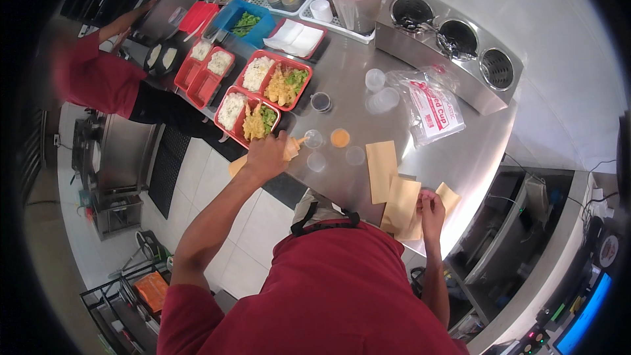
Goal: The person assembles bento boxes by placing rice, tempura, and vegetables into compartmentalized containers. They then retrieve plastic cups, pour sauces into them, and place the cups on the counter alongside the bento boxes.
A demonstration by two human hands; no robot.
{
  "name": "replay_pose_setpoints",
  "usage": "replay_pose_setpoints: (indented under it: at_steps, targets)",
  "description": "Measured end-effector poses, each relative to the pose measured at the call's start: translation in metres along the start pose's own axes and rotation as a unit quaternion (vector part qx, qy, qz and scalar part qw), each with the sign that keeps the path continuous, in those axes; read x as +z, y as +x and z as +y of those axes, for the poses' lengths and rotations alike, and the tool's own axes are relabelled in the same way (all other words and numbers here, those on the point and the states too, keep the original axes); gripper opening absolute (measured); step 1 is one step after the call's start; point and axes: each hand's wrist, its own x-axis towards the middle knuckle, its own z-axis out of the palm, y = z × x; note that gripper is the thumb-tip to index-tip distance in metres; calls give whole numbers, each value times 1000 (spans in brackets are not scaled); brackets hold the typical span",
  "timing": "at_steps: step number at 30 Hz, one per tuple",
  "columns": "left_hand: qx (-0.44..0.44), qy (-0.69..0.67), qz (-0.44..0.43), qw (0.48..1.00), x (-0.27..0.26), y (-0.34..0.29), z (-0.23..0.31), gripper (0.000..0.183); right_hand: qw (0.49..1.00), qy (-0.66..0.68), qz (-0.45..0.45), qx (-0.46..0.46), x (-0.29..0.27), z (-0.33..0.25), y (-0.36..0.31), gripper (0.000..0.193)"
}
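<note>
My left hand (266, 158) is closed around a squeeze bottle (238, 165) of orange sauce, held tilted over the counter's near edge. Its nozzle points at a small clear cup (313, 139). Beside that cup sit an orange-filled sauce cup (340, 138) and two clear rounds, a left one (316, 162) and a right one (355, 155), cups or lids. My right hand (430, 209) has its fingers bent together among brown paper sleeves (399, 204); whatever they pinch is hidden. Two red meal trays, a far one (275, 81) and a near one (246, 114), hold rice, fried pieces and greens.
A cup of dark sauce (321, 102), stacked clear cups (382, 100) and a plastic cup bag (430, 108) lie farther back. A steel utensil holder (453, 39) stands at the wall. Another person (105, 72) in red works at the left by a pot (172, 6).
</note>
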Motion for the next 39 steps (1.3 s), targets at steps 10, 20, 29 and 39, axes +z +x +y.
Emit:
replay_pose_setpoints:
  at_steps: [10,20,29,39]
  targets:
    - [29,110,-21,993,0,18,12,65,1000,14,5,2,0,4,-1,18]
    - [32,110,-56,992,-4,21,11,55,999,34,8,17,0,3,-1,18]
    - [23,119,-46,992,-5,20,9,50,999,29,11,13,1,3,1,18]
    - [17,108,-39,993,-5,19,8,45,999,31,10,17,1,0,1,17]
